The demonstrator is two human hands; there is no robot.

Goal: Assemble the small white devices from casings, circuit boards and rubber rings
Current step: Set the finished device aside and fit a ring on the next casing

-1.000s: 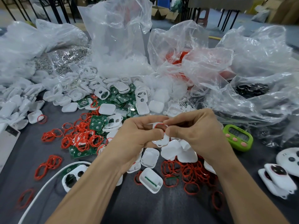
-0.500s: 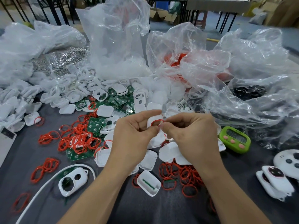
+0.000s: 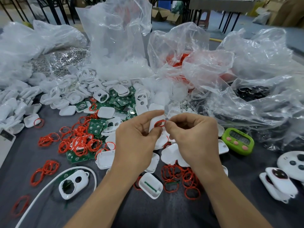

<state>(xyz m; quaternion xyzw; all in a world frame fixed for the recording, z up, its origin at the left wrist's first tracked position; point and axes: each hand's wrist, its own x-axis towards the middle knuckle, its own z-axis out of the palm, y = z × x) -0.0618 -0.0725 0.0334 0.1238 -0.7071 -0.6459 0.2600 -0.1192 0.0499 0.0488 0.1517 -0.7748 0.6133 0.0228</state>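
Observation:
My left hand (image 3: 137, 137) grips a small white casing (image 3: 156, 122) above the middle of the table. A red rubber ring (image 3: 159, 123) lies against that casing. My right hand (image 3: 194, 137) pinches the ring's right side with thumb and forefinger. Loose red rings (image 3: 79, 142) and green circuit boards (image 3: 95, 127) are scattered to the left. More red rings (image 3: 181, 176) lie under my right wrist. White casings (image 3: 105, 112) are piled behind my hands. An open casing half (image 3: 150, 187) lies near my left forearm.
A green timer (image 3: 237, 141) stands right of my hands. Assembled white devices (image 3: 278, 183) lie at the right edge. A white casing with two holes (image 3: 73, 184) and a white cable (image 3: 37, 195) lie front left. Clear plastic bags (image 3: 246, 79) of parts crowd the back.
Both hands have shifted slightly while working the red ring onto the casing; the ring now shows more fully between my fingertips. The view has tilted a little.

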